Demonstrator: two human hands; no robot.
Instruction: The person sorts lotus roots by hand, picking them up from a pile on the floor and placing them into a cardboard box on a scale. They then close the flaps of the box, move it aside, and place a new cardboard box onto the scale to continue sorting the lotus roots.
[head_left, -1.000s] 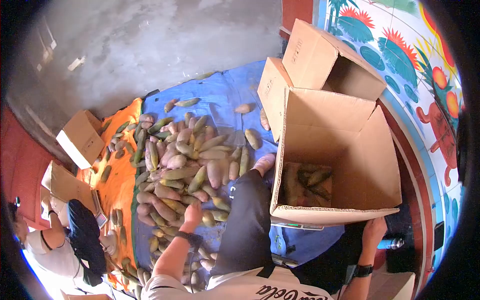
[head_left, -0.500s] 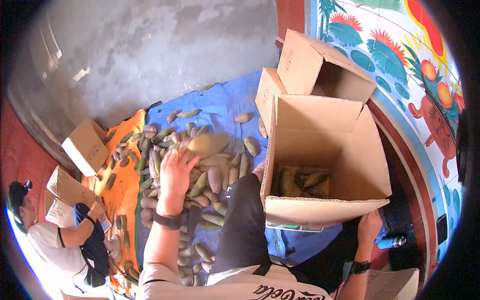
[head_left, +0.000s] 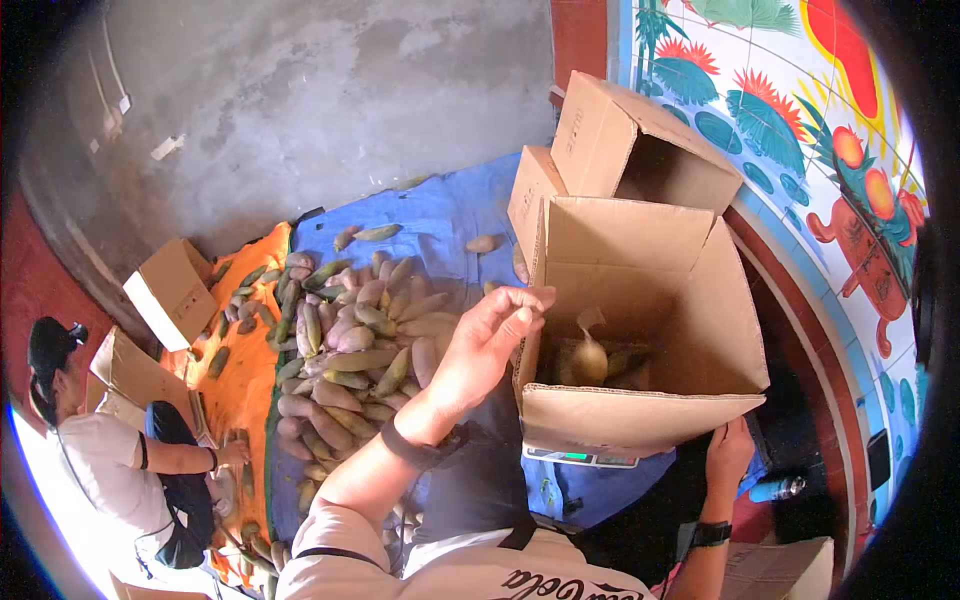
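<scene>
My left hand (head_left: 492, 338) is over the left rim of a tall cardboard box (head_left: 640, 415), fingers stretched toward its opening and nothing held in them. Inside the box a yellowish elongated vegetable (head_left: 588, 362) shows blurred, above other dark green ones at the bottom. My right hand (head_left: 729, 452) grips the box at its near right corner, its fingertips partly hidden. Beneath the box is a scale (head_left: 580, 458) with a lit green display. To the left of the box lies a heap of long green and pinkish vegetables (head_left: 345, 365).
A blue sheet (head_left: 440, 210) and an orange sheet (head_left: 250, 350) cover the floor. More cardboard boxes (head_left: 610, 130) stand behind mine. At left, another person (head_left: 120, 460) reaches toward vegetables beside a box (head_left: 172, 293). A blue bottle (head_left: 775, 488) lies at right.
My left hand has moved right from the heap to the box's rim and let go of a vegetable, which is now inside the box. My right hand stays at the corner.
</scene>
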